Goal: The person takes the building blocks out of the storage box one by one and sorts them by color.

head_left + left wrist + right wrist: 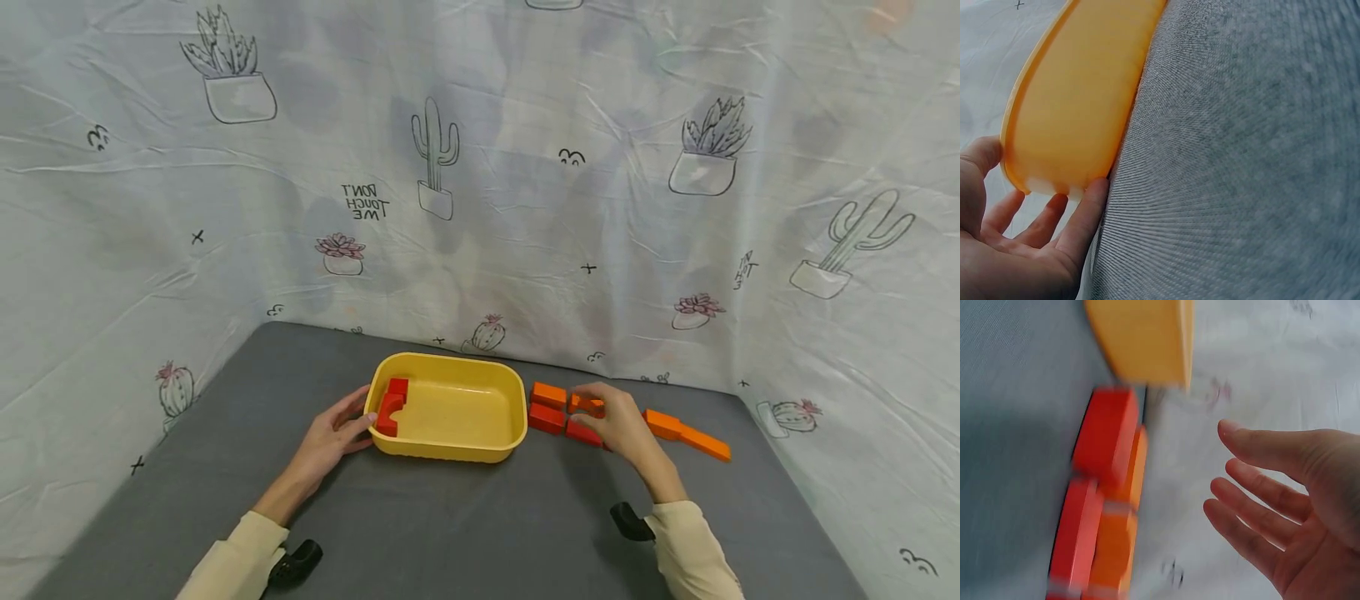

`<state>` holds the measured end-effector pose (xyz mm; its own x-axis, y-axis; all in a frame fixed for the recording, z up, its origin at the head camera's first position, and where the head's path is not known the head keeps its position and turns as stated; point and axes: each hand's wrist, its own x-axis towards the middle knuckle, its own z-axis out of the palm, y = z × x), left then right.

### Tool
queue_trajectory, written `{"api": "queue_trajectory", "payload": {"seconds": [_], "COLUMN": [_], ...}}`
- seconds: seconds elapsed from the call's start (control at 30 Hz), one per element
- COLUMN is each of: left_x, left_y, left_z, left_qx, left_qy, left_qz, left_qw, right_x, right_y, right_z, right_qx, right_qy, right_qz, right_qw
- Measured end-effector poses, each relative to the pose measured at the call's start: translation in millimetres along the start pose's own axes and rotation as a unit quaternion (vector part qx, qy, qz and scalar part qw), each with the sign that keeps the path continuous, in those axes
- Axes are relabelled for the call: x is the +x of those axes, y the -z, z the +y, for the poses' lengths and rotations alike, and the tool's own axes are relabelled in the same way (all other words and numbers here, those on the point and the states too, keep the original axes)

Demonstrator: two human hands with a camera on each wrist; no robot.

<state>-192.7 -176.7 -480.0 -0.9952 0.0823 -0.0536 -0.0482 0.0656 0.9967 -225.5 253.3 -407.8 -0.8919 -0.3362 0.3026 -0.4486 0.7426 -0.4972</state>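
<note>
A yellow plastic bin stands on the grey table, with red blocks inside at its left end; one has a curved notch. My left hand holds the bin's left end, its thumb at the rim and its fingers against the outer wall in the left wrist view. Over the blocks right of the bin, my right hand hovers with fingers apart and nothing between them. Beneath and beside it lie a row of red blocks and a row of orange blocks, partly hidden by the hand.
Farther right, an orange block and a longer, flatter orange piece lie end to end. A pale curtain printed with cacti hangs behind the table and along both sides.
</note>
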Motion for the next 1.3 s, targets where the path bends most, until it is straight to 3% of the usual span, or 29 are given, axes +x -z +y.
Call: {"api": "queue_trajectory", "payload": {"seconds": [0.2, 0.43, 0.77, 1.3], "left_x": [-0.5, -1.9, -2.3, -2.7], "left_y": [0.7, 4.1, 9.2, -1.3], "left_z": [0.5, 2.7, 5.3, -5.3], "left_qx": [0.000, -0.002, 0.001, -0.018], "left_qy": [-0.002, 0.000, -0.015, -0.015], "left_qz": [-0.001, -0.001, 0.006, 0.003], "left_qw": [1.0000, 1.0000, 0.9999, 0.9997], "right_x": [27.2, 61.2, 105.8, 132.1], "right_y": [-29.6, -73.1, -126.2, -187.1], "right_z": [-34.6, -68.8, -111.6, -121.2], "right_qx": [0.041, 0.040, 0.088, 0.110], "right_qy": [0.034, 0.064, 0.061, 0.010], "right_qz": [-0.045, -0.097, -0.146, -0.157], "right_qw": [0.998, 0.992, 0.983, 0.981]}}
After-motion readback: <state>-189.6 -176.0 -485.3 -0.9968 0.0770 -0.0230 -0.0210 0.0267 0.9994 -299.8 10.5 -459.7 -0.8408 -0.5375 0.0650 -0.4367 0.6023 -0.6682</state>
